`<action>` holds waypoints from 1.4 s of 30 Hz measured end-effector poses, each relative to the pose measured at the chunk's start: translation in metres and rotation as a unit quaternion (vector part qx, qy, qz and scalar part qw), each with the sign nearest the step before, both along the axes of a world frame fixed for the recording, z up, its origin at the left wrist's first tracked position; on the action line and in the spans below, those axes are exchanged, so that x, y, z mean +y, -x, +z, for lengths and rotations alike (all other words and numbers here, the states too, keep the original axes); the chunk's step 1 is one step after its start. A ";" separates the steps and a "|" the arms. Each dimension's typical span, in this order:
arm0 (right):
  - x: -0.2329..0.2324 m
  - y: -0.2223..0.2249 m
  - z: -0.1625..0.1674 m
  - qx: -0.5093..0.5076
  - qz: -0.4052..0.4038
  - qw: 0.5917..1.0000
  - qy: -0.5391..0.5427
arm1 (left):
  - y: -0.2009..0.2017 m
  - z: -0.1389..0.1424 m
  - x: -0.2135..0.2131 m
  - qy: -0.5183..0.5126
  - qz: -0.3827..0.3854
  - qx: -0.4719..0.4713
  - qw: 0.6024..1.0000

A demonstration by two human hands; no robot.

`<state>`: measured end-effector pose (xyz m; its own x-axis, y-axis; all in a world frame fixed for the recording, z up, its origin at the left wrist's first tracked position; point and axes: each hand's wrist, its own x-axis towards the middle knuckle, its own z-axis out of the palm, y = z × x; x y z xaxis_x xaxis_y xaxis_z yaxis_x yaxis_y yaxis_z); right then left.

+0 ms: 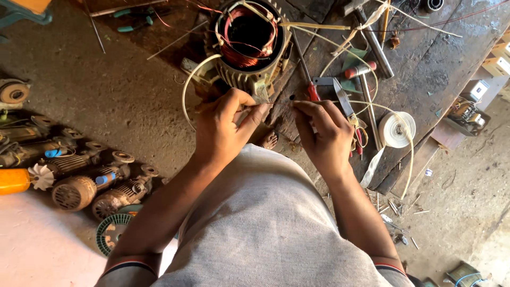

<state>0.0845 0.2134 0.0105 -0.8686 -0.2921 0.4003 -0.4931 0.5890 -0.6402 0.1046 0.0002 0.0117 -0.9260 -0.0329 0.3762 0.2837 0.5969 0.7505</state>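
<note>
A grey motor stator [249, 45] with copper windings inside stands on a dark wooden workbench [441, 58]. Just in front of it, my left hand [223, 127] pinches a thin wire lead at the stator's lower edge. My right hand [321, 135] faces it, fingertips pinched on the other end of the same thin lead; the two hands are a few centimetres apart. A pale sleeving tube [187, 87] loops out from the stator beside my left hand. A red-handled screwdriver [308, 79] lies just beyond my right hand.
Scissors [348, 109], a roll of white tape [396, 129], a hammer [374, 45] and loose wires lie on the bench to the right. Several old motors [79, 178] sit on the floor at left. Small boxes [496, 64] stand at the far right.
</note>
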 end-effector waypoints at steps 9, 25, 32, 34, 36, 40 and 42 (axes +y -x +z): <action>-0.042 0.036 -0.018 -0.053 -0.032 0.998 0.011 | 0.018 -0.006 -0.031 0.081 -0.032 0.058 0.994; -0.010 0.017 -0.039 -0.165 -0.086 0.982 -0.019 | 0.045 -0.024 -0.050 0.135 0.045 0.043 0.989; -0.006 0.002 -0.053 -0.211 -0.095 0.973 0.012 | 0.046 -0.035 -0.037 0.224 0.053 0.061 0.971; -0.003 0.001 -0.054 -0.207 -0.083 0.975 0.015 | 0.050 -0.043 -0.033 0.225 0.046 0.060 0.971; -0.001 0.000 -0.056 -0.201 -0.086 0.976 0.008 | 0.055 -0.050 -0.030 0.231 0.048 0.059 0.970; 0.002 -0.001 -0.059 -0.193 -0.088 0.977 0.008 | 0.067 -0.062 -0.026 0.190 0.024 0.016 0.981; 0.002 0.000 -0.062 -0.194 -0.091 0.977 0.009 | 0.072 -0.064 -0.025 0.176 0.011 -0.002 0.984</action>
